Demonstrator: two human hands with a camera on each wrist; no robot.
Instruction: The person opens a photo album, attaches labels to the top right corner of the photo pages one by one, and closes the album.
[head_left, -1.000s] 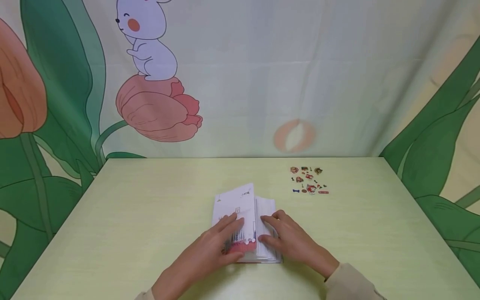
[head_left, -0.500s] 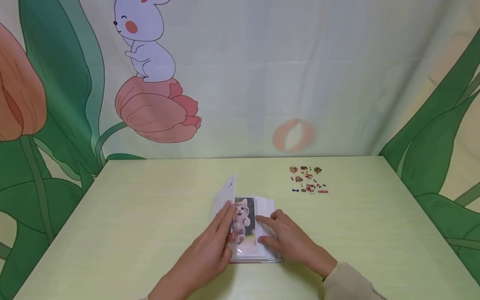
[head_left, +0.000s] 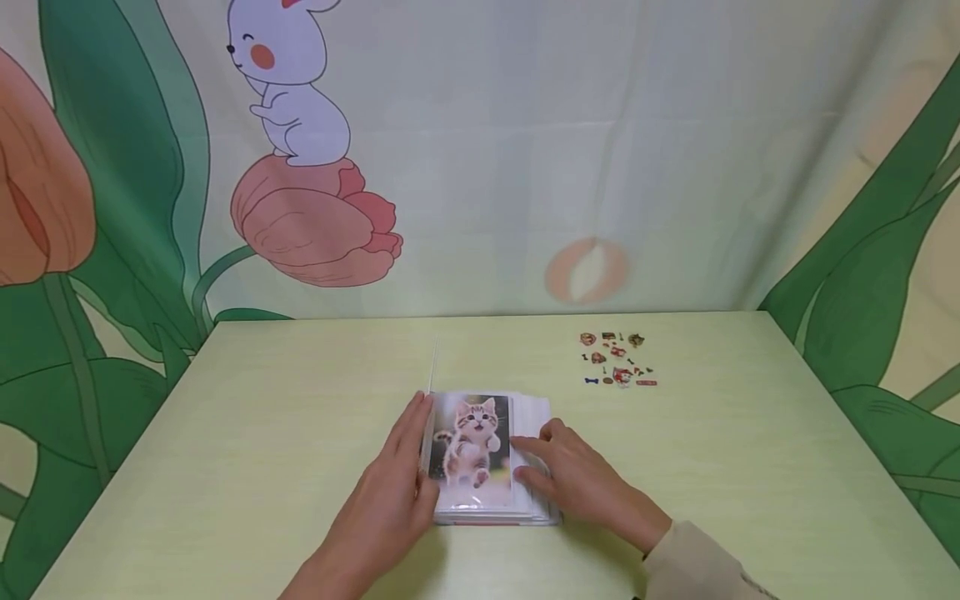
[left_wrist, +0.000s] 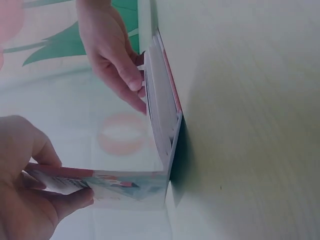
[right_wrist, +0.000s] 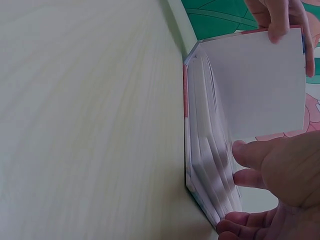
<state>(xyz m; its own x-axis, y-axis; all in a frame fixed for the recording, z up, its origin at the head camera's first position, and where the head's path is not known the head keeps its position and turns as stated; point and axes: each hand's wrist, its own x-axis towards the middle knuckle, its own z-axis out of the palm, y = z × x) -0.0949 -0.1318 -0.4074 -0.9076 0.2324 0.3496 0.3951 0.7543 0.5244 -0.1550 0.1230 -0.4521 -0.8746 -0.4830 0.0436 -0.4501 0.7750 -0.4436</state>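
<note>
Photo album (head_left: 487,515), lower centre of the frame, part-opened: the left hand (head_left: 382,500) pinches its upright cover (right_wrist: 260,85), not yet laid flat; the right hand (head_left: 573,475), fingers relaxed, touches the pages (head_left: 534,410) beside a kitten picture (head_left: 471,442).

The table (head_left: 262,433) is pale yellow-green with faint lengthwise streaks, toward its near edge too. The album's cover (right_wrist: 255,85) is plain white inside; outside it carries a red band and muted teal print. Its pages (right_wrist: 204,125) are white, and the photo (head_left: 468,442) shows a cream kitten with brown stripes (pink paws, too) against dark grey-green. Toward the table's far right corner, the stickers (head_left: 622,377) are red, brown and gold, with one blue bone (head_left: 591,381). Behind the far edge, the grey-white backdrop (head_left: 480,150) bears pink tulips and green leaves. The sleeve (head_left: 697,567) is beige.
</note>
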